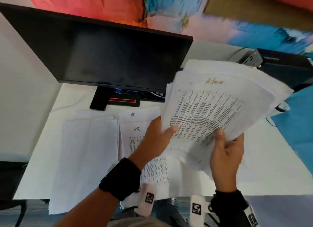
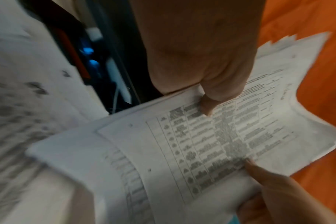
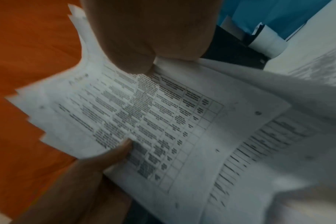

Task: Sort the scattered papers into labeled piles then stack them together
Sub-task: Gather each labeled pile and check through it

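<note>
1. Head view, and both hands are up on one sheaf! The left hand (image 1: 153, 138) has its thumb clamped over the near left edge of the Admin bundle (image 1: 218, 106), and the right hand (image 1: 226, 152) pinches the near right edge, thumb on top and fingers curled beneath.

2. That bundle is lifted clear of the surface (image 1: 271, 159), tilted up and away from the person, its far corners fanned out in ragged steps.

3. Handling call: light paper, limp and slick sheet on sheet. It sags between the two grips, and the left wrist view shows the top sheet (image 2: 211, 144) bowing in the middle. I'd judge the loose far end likely to slide apart unless it is squared up, so the short near edge, held at both sides, looks like the right place to hold.

4. Count on the surface: two piles stay down. A blank-topped pile (image 1: 86, 159) lies at the left, and just beside it is the HR pile (image 1: 135, 133), with two handwritten HR headings showing, one sheet offset above the other.

5. So that makes three groups in total, one of them in the air. Sheets per group can't be counted from here.

6. Behind them stands one dark monitor (image 1: 101, 54).
</note>
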### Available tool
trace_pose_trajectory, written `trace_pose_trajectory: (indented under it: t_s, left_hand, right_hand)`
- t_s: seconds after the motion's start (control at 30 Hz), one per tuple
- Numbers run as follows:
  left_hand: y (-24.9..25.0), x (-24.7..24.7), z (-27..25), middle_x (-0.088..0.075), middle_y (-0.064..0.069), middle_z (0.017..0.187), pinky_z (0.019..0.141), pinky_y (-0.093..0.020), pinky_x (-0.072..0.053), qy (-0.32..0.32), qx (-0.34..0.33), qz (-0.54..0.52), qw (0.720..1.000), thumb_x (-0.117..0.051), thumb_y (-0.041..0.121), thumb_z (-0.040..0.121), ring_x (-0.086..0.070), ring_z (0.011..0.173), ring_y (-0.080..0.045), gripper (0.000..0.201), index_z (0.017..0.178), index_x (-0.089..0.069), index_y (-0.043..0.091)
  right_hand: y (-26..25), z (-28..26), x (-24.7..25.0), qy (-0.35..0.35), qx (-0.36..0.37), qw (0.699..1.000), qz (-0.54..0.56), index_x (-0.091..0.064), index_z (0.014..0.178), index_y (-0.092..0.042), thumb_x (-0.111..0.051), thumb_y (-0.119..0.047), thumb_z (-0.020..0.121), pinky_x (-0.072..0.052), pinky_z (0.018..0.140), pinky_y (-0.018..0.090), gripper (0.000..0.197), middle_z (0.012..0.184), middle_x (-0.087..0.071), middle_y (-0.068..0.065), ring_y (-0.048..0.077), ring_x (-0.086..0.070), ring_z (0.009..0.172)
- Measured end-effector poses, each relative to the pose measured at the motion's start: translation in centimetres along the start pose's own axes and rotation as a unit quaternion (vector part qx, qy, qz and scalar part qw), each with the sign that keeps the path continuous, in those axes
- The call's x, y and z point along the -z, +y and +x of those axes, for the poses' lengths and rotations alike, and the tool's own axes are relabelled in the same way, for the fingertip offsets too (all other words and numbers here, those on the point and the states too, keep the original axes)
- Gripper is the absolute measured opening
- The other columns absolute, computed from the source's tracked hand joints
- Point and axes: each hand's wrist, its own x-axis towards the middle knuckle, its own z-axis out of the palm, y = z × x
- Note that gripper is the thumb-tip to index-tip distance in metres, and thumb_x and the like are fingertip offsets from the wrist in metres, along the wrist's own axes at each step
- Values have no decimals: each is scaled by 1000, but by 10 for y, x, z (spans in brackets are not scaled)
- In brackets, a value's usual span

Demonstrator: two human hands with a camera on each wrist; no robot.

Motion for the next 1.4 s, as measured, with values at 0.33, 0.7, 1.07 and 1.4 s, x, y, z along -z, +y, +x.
trace_pose_trajectory:
  t_s: [0.33, 0.7, 1.07, 1.4]
  left_hand:
    - [2, -58, 65, -78, 2, 115, 93, -37, -61, -24, 18, -22, 999, -82, 20, 91, -74, 108, -14, 32, 122, -72, 18]
    - [13, -74, 81, -77, -2, 116, 91, -27, -61, -50, -9, 2, 999, -71, 14, 99, -73, 105, -11, 30, 129, -66, 11]
    - [28, -52, 77, -77, -10, 120, 98, -42, -60, -113, 18, -170, 979, -81, 13, 79, -73, 115, -27, 43, 121, -72, 15]
    - [27, -73, 71, -81, 1, 106, 84, -24, -59, -155, 8, -143, 977, -80, -10, 83, -77, 102, -15, 41, 118, -72, 11]
  right_hand:
    - [38, 24, 27, 61, -43, 996, 52, -33, 156, -11, -63, -5, 103, -47, 116, 38, 61, 151, -54, 10, 22, -54, 139]
    - [64, 31, 22, 84, -49, 993, 68, -11, 162, -16, -51, -5, 109, -29, 122, 20, 67, 164, -31, -1, 1, -37, 148]
    - [20, 5, 47, 91, 22, 995, 39, -43, 137, -7, -42, -6, 109, -48, 110, 42, 28, 133, -61, 1, 16, -58, 124]
    - [22, -42, 37, 126, 5, 992, 29, -49, 130, -43, -59, -16, 104, -51, 104, 43, 39, 127, -55, -14, 25, -56, 123]
